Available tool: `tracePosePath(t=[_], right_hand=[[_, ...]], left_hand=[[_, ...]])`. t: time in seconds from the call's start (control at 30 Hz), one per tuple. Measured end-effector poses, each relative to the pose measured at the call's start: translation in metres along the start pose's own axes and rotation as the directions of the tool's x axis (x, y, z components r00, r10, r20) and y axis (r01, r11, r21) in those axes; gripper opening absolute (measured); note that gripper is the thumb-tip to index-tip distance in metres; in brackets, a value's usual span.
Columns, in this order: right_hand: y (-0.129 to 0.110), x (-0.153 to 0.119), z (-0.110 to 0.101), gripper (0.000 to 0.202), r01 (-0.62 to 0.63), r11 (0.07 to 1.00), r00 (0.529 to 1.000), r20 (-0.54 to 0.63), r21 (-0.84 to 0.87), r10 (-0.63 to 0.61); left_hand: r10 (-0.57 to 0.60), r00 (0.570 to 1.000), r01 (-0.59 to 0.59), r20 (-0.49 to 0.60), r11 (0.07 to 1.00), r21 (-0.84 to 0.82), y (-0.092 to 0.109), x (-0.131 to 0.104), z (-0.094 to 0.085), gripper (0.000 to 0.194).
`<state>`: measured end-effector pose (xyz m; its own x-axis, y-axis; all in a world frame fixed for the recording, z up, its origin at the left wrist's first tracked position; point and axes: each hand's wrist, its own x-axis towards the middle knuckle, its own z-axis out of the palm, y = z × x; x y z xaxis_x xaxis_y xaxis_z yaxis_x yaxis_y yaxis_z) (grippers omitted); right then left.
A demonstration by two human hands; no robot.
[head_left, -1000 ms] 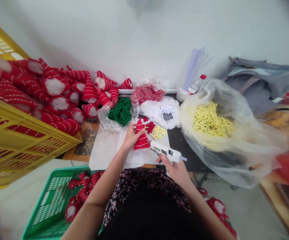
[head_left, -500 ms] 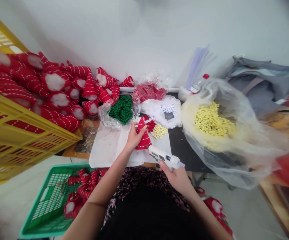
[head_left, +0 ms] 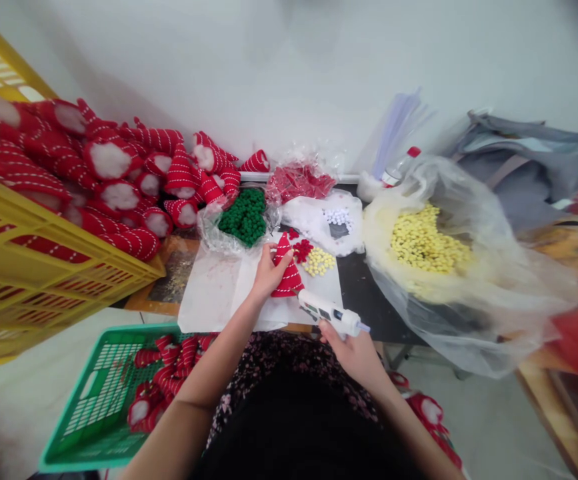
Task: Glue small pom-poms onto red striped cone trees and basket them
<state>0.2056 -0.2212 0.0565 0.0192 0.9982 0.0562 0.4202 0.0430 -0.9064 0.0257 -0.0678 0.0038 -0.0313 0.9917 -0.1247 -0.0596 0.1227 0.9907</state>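
Forearms reach forward from the body. The right hand (head_left: 351, 347) is wrapped around a white glue gun (head_left: 329, 313), nozzle pointing left toward a red striped cone (head_left: 287, 275). The left hand (head_left: 267, 275) presses that cone to white paper (head_left: 219, 293), fingers curled over it.

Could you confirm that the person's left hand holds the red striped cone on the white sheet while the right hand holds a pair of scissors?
Not quite: the head view shows the right hand holding a white glue gun, not scissors. The left hand does hold the red striped cone on the white sheet.
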Motion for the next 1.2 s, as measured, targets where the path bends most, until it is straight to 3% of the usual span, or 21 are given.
tracePosePath(t=[0.4,0.57,0.87,1.2], right_hand=[[0.012,-0.003,-0.002,0.034,0.05,0.995,0.999,0.017,-0.083,-0.049],[0.015,-0.003,-0.005,0.032,0.058,0.989,0.995,-0.073,-0.134,-0.068],[0.011,0.006,0.004,0.036,0.068,0.996,0.997,-0.022,-0.058,-0.069],[0.004,0.01,0.008,0.033,0.076,0.997,0.996,-0.039,-0.011,-0.076]], left_hand=[[-0.039,0.999,0.04,0.023,0.998,-0.057,0.002,-0.001,0.0,0.05],[-0.054,0.998,0.055,0.024,0.996,-0.066,0.006,-0.003,0.0,0.045],[-0.045,0.999,0.046,0.024,0.998,-0.036,0.004,-0.005,-0.001,0.035],[-0.01,0.999,0.011,0.039,1.0,-0.013,0.005,-0.007,-0.001,0.038]])
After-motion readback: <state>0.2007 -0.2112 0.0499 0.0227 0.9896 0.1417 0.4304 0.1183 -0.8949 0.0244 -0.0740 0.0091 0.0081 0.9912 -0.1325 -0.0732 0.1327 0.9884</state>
